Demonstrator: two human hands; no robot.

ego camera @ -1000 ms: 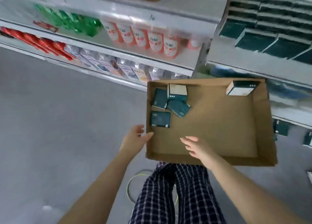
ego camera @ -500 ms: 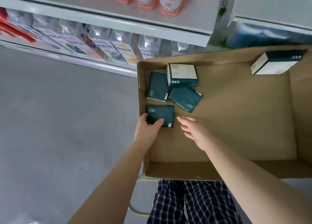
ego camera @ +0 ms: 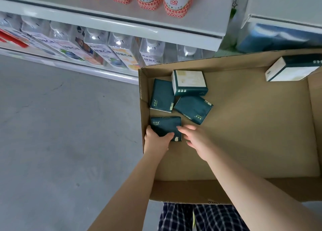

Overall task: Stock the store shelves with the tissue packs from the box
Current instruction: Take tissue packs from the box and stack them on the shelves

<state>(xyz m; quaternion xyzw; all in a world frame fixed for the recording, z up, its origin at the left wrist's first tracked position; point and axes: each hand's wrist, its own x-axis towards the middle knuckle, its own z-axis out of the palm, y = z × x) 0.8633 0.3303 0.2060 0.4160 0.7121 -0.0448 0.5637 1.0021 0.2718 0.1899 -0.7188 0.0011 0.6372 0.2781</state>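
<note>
At the near left corner of the wide brown cardboard box point(ego camera: 244, 126), I see my left hand point(ego camera: 156, 140) gripping the flat dark-green soft tissue pack point(ego camera: 165, 127), my right hand point(ego camera: 195, 138) open beside it; it seems light and squashy, best held by its short edges.

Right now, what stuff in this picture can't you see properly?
Head view:
- Nearest dark green tissue pack: its lower edge is hidden under the left hand and right hand.
- White-sided tissue box: cut off by the right edge.
- Orange-netted bottles: tops cut off by the top edge.
- Blue item: too blurred to identify.
</note>
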